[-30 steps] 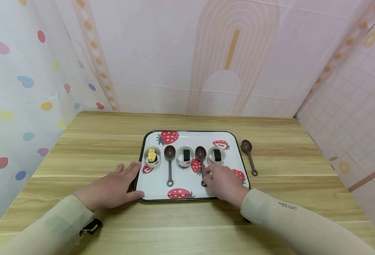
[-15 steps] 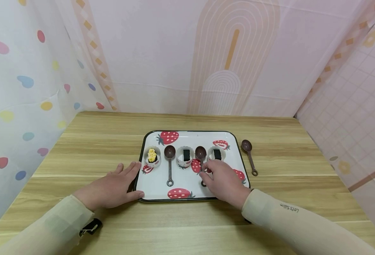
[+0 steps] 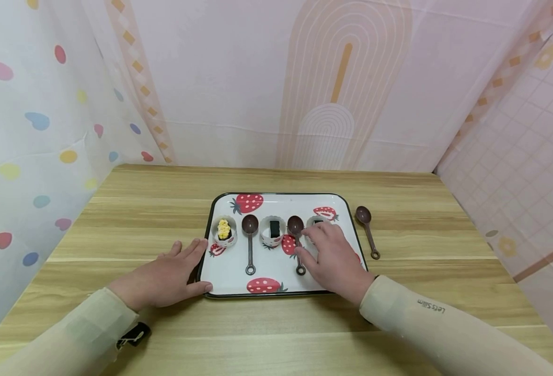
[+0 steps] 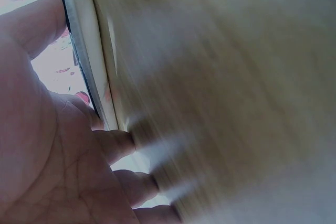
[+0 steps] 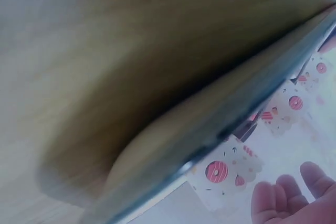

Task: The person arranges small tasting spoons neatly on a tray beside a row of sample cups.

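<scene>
In the head view a white tray (image 3: 231, 282) with strawberry prints and a dark rim lies on the wooden table. My left hand (image 3: 163, 279) rests at its left edge, fingers spread, thumb over the rim. Above the tray's right half hovers my right hand (image 3: 335, 261), thumb and forefinger apart, holding nothing. It partly covers the right paper cup (image 3: 311, 222), which contains a black-wrapped piece. A brown measuring spoon (image 3: 296, 224) lies just left of its fingertips. The right wrist view shows the fingers (image 5: 286, 195) loosely bent beside the printed cups.
Further left on the tray are a middle cup (image 3: 271, 242) with a black-wrapped piece, another brown spoon (image 3: 250, 224), and a cup holding a yellow-topped piece (image 3: 224, 228). A third brown spoon (image 3: 364, 215) lies on the table right of the tray. Patterned cloth (image 3: 229, 104) hangs behind.
My right hand has let go of the middle-right spoon's handle and moved up and right, now covering more of the right cup. My left hand has stayed put.
</scene>
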The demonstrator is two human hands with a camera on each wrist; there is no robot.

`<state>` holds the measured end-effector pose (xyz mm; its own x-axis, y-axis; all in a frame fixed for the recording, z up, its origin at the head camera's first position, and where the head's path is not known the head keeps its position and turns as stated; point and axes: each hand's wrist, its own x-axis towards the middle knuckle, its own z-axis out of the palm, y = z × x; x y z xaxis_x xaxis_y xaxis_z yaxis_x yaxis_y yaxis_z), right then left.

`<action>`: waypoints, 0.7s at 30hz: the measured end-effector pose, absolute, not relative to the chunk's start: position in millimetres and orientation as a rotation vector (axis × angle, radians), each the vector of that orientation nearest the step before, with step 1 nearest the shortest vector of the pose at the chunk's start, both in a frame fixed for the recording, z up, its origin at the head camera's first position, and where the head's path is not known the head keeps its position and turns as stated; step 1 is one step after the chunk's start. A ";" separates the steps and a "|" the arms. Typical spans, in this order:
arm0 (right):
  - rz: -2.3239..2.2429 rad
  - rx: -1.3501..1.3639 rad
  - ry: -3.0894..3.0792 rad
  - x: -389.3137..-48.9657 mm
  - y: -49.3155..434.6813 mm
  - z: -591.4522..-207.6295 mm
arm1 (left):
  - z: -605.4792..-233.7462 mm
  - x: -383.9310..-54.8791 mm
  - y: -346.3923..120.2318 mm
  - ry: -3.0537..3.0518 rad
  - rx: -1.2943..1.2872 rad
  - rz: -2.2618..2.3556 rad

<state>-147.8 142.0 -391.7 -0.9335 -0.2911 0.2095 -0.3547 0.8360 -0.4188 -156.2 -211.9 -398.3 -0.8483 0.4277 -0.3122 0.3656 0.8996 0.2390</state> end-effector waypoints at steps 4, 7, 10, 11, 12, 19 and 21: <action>0.670 0.536 -2.838 -150.4 145.6 -392.4 | -398.5 -156.1 -212.1 2.704 0.584 0.246; 0.643 0.553 -2.822 -152.8 147.7 -393.2 | -398.5 -155.9 -212.0 2.704 0.582 0.246; 0.604 0.567 -2.823 -154.5 149.5 -392.6 | -398.1 -155.8 -211.9 2.705 0.581 0.242; 0.593 0.571 -2.827 -155.0 150.1 -392.5 | -398.0 -155.9 -212.0 2.706 0.582 0.239; 0.580 0.574 -2.832 -155.5 150.6 -392.2 | -397.9 -155.8 -211.8 2.707 0.583 0.236; 0.507 0.561 -2.900 -157.9 152.8 -392.2 | -397.8 -155.6 -211.1 2.711 0.585 0.230; 0.486 0.555 -2.920 -158.6 153.1 -392.7 | -397.9 -155.6 -211.1 2.712 0.585 0.231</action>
<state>-158.6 153.1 -392.7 -0.9240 -0.3346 0.1850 -0.3765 0.8806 -0.2876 -155.6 -211.1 -397.9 -0.8511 0.4255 -0.3076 0.3675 0.9012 0.2299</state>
